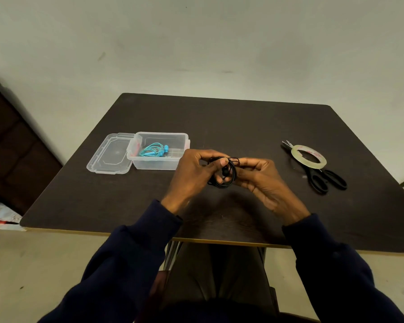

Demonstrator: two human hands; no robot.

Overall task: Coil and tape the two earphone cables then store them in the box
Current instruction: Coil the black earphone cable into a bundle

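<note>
**BLACK EARPHONE COIL: HELD UNTAPED ABOVE THE WORKTOP**

1. Worktop (243,127). Dark. The coil hangs over its near middle, not resting on it. Risk: if I drop the coil here, the loops would likely spring apart.

2. Box (158,163). Clear and open, at far left, with its lid (109,155) lying against it. The blue earphones (153,151) are coiled inside. Risk: I judge that a black coil put in untaped would tangle with them.

3. Scissors (324,178) and tape roll (313,164). At far right, well apart from my hands, the roll lying over the blades. Risk: fetching tape frees one hand, and a single grip may let loops slide.

4. Black earphone cable (230,173). Bunched in loops between both hands, one earbud showing in the middle. I cannot tell whether the loose end is tucked.

Pose. My left hand (194,176) is raised, its fingers (223,162) curled round the coil with the thumb pressing on top. My right hand (264,180) faces it, fingers curled and pinching the coil's right edge.
</note>
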